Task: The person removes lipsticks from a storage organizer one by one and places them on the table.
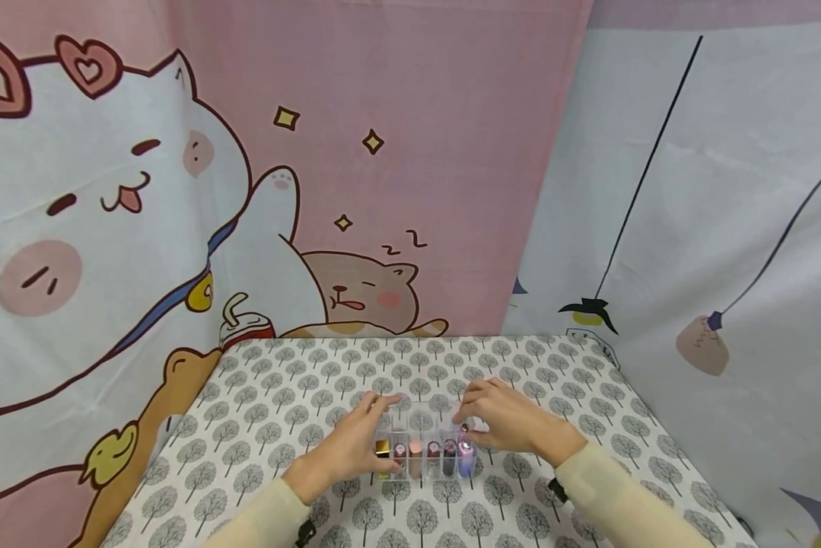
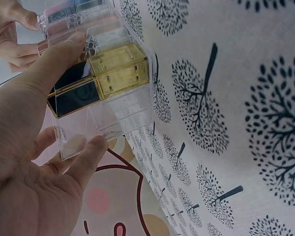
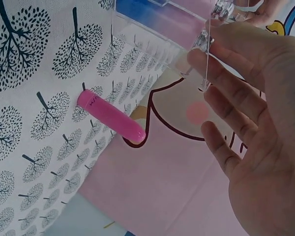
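A clear lipstick organizer (image 1: 424, 478) stands on the table with several lipsticks in its front row. At its left end, my left hand (image 1: 351, 441) grips the box, thumb over the front and fingers behind. The nearest lipstick there is black and gold (image 2: 120, 66). At the other end, a lipstick (image 1: 466, 460) with a pink-to-blue body sits in the front compartment. Behind it, my right hand (image 1: 502, 415) pinches the clear faceted cap (image 3: 204, 42) of another lipstick between thumb and index finger; its other fingers are spread beside the box.
A bright pink tube (image 3: 110, 115) stands upright on the tablecloth (image 3: 19, 137) beyond the organizer's right side. The cloth has a tree print. A cartoon-printed curtain (image 1: 437, 152) hangs behind the table and along its sides.
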A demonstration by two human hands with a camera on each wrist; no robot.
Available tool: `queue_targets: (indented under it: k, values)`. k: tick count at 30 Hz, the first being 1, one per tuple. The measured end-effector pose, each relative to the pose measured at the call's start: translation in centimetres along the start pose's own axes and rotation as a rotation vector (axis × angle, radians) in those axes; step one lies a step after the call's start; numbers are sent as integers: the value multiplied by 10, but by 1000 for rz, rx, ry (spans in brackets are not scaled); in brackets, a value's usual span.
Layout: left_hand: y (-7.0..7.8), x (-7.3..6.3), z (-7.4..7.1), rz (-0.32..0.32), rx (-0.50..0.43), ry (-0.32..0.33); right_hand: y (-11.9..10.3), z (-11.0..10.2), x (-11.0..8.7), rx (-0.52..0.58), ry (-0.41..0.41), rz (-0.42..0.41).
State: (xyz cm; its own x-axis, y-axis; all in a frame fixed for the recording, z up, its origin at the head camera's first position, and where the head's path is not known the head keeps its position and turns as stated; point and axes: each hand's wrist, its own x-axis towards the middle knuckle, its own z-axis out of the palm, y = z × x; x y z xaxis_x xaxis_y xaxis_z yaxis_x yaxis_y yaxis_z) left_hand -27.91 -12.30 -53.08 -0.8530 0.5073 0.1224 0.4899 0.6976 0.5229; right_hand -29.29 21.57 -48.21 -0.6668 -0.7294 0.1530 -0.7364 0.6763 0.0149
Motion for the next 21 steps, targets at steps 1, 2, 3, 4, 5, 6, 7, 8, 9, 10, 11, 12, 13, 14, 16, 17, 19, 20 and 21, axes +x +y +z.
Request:
queue_targets:
  k: [1, 2, 3, 4, 5, 6, 7, 8, 9, 10, 11, 12, 13, 14, 16, 17, 19, 20, 21]
  values:
    - [0, 0, 0, 0, -1, -1, -1, 0, 0, 1, 0, 6]
    - [0, 0, 0, 0, -1, -1, -1, 1, 0, 5, 1, 12]
    - [0, 0, 0, 0, -1, -2, -2, 1, 0, 8, 2, 18]
    - [0, 0, 0, -1, -2, -2, -2, 3, 0, 7, 4, 20]
    - [0, 0, 0, -2, -2, -2, -3, 4, 1, 12, 5, 26]
    - [0, 0, 0, -2, -4, -2, -3, 4, 1, 18, 10, 28]
    - [0, 0, 0, -2, -6, -2, -4, 5, 1, 20, 15, 29]
    - [-1, 0, 0, -3, -7, -1, -4, 6, 2, 24, 22, 27]
    - [-1, 0, 0, -3, -8, 0, -4, 7, 2, 25, 27, 25]
    - [-1, 1, 0, -3, -9, 1, -4, 7, 2, 24, 34, 22]
    - [-1, 1, 0, -3, -9, 1, -4, 8, 2, 25, 39, 22]
    - [-1, 1, 0, -2, -8, 3, -4, 9, 3, 20, 47, 16]
    - [-1, 1, 0, -2, -7, 3, -3, 9, 3, 19, 50, 17]
    - [-1, 1, 0, -2, -5, 3, -3, 10, 3, 18, 52, 18]
    - [-1, 1, 0, -3, -5, 2, -3, 10, 3, 21, 51, 24]
    - [-1, 1, 0, -3, -6, 2, -3, 10, 3, 24, 48, 29]
    - [0, 0, 0, -4, -9, -1, -3, 11, 2, 34, 38, 46]
    - [0, 0, 1, -5, -11, -2, -3, 11, 2, 37, 34, 52]
    - [0, 0, 1, -6, -14, -3, -3, 11, 1, 41, 31, 58]
